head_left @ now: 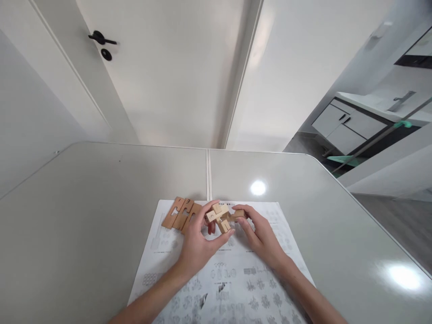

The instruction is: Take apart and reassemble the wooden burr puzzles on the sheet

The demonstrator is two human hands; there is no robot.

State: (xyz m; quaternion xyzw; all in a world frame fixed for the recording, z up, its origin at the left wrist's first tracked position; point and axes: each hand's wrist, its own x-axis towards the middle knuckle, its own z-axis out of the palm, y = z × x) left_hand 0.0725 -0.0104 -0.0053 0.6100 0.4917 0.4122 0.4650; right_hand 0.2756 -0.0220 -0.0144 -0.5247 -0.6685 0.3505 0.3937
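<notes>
Above the printed sheet (222, 270), my left hand (199, 240) is wrapped round a cluster of interlocked light wooden blocks (219, 217), some with dark marks. My right hand (261, 234) pinches a short wooden piece (240, 213) at the right side of the cluster; whether that piece is joined to it I cannot tell. Flat notched wooden pieces (180, 213), darker and with black marks, lie side by side at the sheet's upper left corner. My left hand partly hides the rightmost one.
The sheet rests on a grey table (84, 225) with a seam down its middle. Beyond the far edge stands a white door (162, 67) with a black handle (99, 38). A white sink cabinet (347, 126) is at the far right.
</notes>
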